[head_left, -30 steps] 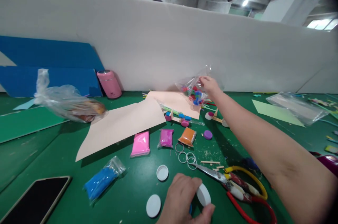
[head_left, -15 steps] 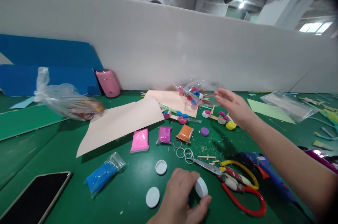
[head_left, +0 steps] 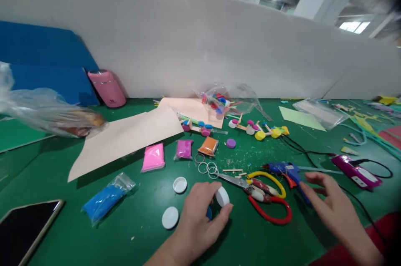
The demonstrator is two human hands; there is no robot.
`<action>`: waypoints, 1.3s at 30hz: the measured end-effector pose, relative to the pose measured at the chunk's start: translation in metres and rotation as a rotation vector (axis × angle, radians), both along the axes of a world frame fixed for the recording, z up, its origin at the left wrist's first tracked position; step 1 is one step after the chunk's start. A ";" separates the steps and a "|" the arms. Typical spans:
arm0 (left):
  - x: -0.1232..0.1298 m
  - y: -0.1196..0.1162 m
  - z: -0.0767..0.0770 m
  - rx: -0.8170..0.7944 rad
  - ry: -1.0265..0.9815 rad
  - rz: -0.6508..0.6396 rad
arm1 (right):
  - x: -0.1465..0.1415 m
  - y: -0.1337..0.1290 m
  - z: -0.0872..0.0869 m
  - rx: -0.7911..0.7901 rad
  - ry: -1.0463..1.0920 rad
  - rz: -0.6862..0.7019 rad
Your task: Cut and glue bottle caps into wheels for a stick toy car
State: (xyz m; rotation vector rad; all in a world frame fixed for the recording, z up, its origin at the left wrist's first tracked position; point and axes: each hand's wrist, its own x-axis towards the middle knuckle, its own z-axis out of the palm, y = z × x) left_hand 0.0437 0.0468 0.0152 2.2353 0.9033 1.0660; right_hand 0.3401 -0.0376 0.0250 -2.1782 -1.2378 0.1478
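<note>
Here, a white cap (head_left: 222, 196) is pinched by the left hand (head_left: 199, 218); the right hand (head_left: 335, 207) is held open beside a glue gun (head_left: 286, 169).

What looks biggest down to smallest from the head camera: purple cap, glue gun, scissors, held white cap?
1. Scissors
2. Glue gun
3. Held white cap, partly covered
4. Purple cap

Three loose white caps (head_left: 170, 217), four coloured packets (head_left: 153, 157)

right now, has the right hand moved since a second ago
Yes: judged against the scissors, the right hand has come back from the clear bag beyond them to beside the blue glue gun at their right.
</note>
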 end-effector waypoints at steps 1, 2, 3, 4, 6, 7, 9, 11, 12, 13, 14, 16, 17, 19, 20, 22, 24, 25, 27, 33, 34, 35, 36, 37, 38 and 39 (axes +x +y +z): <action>0.000 0.000 0.000 0.000 -0.003 0.006 | 0.002 -0.005 -0.007 -0.024 -0.015 0.012; 0.001 0.000 0.000 0.000 -0.007 0.013 | 0.005 -0.008 -0.012 -0.046 -0.024 0.029; 0.001 0.000 0.000 0.002 -0.010 0.016 | 0.007 -0.008 -0.016 -0.071 -0.031 0.041; 0.001 -0.001 0.000 0.004 -0.013 0.018 | 0.010 -0.007 -0.019 -0.094 -0.033 0.044; 0.002 -0.002 0.001 0.003 -0.012 0.012 | 0.016 -0.002 -0.021 -0.142 -0.029 0.030; 0.003 -0.003 0.001 0.003 -0.013 0.007 | 0.020 0.001 -0.021 -0.161 -0.018 0.016; 0.004 -0.004 0.002 0.002 -0.015 -0.006 | 0.028 0.006 -0.021 -0.185 0.019 -0.013; 0.004 -0.004 0.002 -0.007 -0.020 -0.013 | 0.034 0.009 -0.019 -0.200 0.068 -0.046; 0.004 -0.005 0.003 -0.015 -0.025 -0.014 | 0.036 0.009 -0.018 -0.198 0.101 -0.058; 0.004 -0.005 0.003 -0.026 -0.028 -0.013 | 0.036 0.008 -0.016 -0.190 0.139 -0.065; 0.004 -0.005 0.003 -0.035 -0.030 -0.011 | 0.034 0.007 -0.012 -0.180 0.175 -0.058; 0.004 -0.005 0.003 -0.057 -0.025 0.000 | 0.026 0.004 -0.003 -0.142 0.340 -0.003; 0.005 -0.005 0.003 -0.070 -0.020 0.005 | 0.020 0.003 0.002 -0.120 0.472 0.045; 0.006 -0.006 0.003 -0.101 -0.015 0.011 | 0.007 0.001 0.012 -0.041 0.878 0.128; 0.007 -0.007 0.004 -0.120 -0.017 0.009 | 0.000 0.001 0.015 -0.007 1.030 0.154; 0.008 -0.010 0.008 -0.169 -0.034 0.004 | -0.014 0.002 0.020 0.009 1.193 0.197; 0.006 -0.011 0.013 -0.237 -0.069 0.003 | -0.030 0.004 0.021 -0.030 1.210 0.262; 0.004 -0.010 0.016 -0.278 -0.098 0.009 | -0.038 0.006 0.021 -0.052 1.192 0.301; -0.003 -0.007 0.022 -0.381 -0.171 0.020 | -0.054 0.010 0.020 -0.065 1.130 0.365; -0.030 0.010 0.030 -0.641 -0.392 0.162 | -0.090 0.022 0.018 -0.052 1.046 0.534; -0.033 0.011 0.030 -0.658 -0.407 0.169 | -0.093 0.024 0.017 -0.041 1.038 0.553; -0.035 0.013 0.030 -0.672 -0.417 0.172 | -0.095 0.026 0.015 -0.031 1.030 0.565; -0.037 0.014 0.030 -0.682 -0.425 0.170 | -0.097 0.027 0.013 -0.026 1.018 0.571; -0.038 0.015 0.030 -0.692 -0.432 0.167 | -0.098 0.028 0.012 -0.025 1.003 0.571; -0.039 0.015 0.030 -0.699 -0.441 0.163 | -0.099 0.030 0.010 -0.031 0.989 0.569; -0.040 0.016 0.030 -0.704 -0.452 0.159 | -0.100 0.030 0.009 -0.042 0.977 0.570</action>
